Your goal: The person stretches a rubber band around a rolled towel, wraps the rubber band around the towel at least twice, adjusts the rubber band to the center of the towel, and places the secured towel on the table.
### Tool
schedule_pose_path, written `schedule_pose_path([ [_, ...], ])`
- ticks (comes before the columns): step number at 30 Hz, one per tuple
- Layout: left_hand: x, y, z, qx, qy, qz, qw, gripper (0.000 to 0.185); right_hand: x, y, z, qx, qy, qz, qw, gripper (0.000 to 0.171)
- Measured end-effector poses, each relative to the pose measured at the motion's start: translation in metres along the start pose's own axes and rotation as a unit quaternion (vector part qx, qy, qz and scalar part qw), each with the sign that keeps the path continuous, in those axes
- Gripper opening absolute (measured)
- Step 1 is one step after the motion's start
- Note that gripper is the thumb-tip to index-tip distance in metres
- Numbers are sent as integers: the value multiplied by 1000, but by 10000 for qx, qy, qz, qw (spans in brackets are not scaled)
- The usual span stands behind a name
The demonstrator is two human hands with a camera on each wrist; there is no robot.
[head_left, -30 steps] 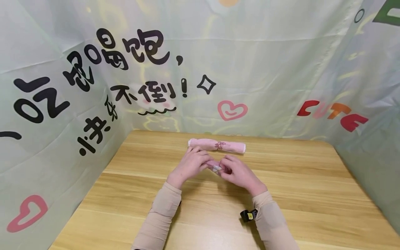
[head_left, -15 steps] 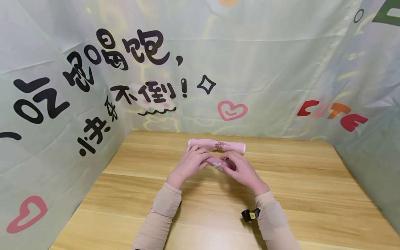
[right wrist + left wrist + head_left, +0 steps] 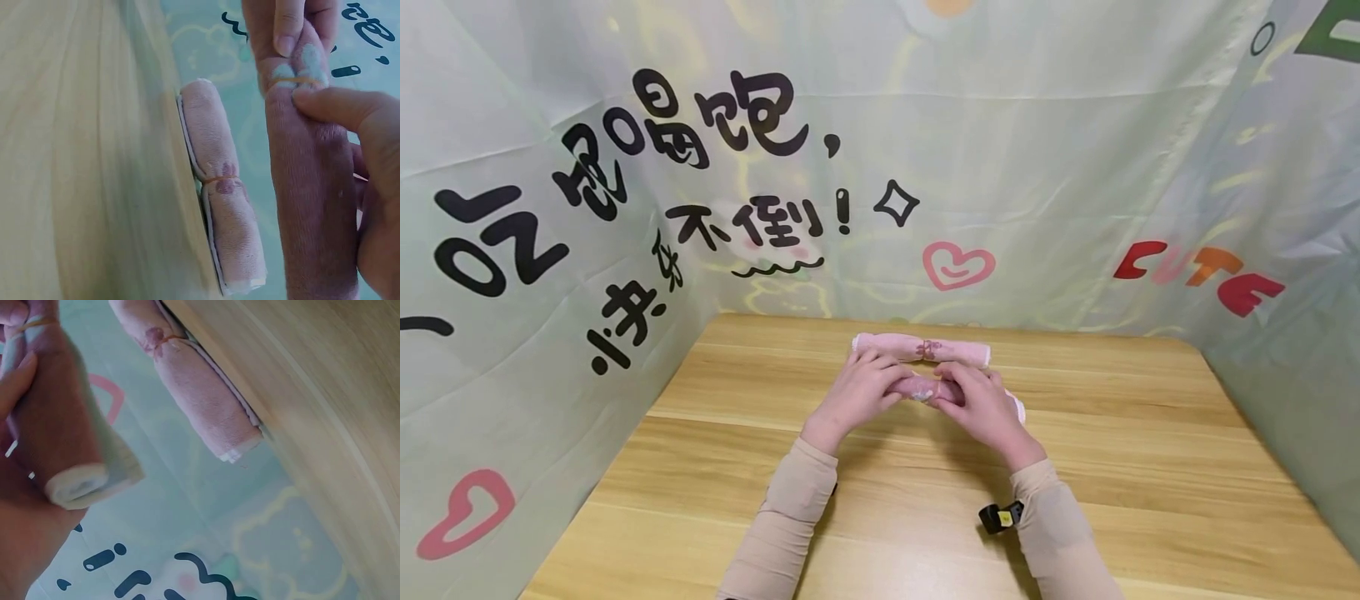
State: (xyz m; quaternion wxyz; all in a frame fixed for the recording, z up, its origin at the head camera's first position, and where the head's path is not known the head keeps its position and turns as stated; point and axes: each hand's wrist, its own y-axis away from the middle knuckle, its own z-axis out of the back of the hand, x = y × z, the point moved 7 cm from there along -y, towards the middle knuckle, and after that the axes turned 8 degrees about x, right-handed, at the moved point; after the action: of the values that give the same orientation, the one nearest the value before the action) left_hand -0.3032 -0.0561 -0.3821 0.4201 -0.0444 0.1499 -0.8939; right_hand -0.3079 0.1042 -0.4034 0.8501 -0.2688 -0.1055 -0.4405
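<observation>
Over wooden table (image 3: 1120, 467), both hands' fingers (image 3: 325, 105) seemingly curled round rolled towel (image 3: 312, 187).

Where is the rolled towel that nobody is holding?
In the head view, the loose rolled towel lies on the table near its far edge, by the backdrop, just beyond both hands and the second towel they hold.
</observation>
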Motion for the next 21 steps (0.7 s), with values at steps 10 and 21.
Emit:
schedule_pose_path([
  [10,2,-2,-7,509,617,246,9965,34,13,2,5,-747,581,960,9909,33],
  [21,3,-3,-8,496,628,268,9964,31,20,6,8,-1167,773,1564,9777,34],
])
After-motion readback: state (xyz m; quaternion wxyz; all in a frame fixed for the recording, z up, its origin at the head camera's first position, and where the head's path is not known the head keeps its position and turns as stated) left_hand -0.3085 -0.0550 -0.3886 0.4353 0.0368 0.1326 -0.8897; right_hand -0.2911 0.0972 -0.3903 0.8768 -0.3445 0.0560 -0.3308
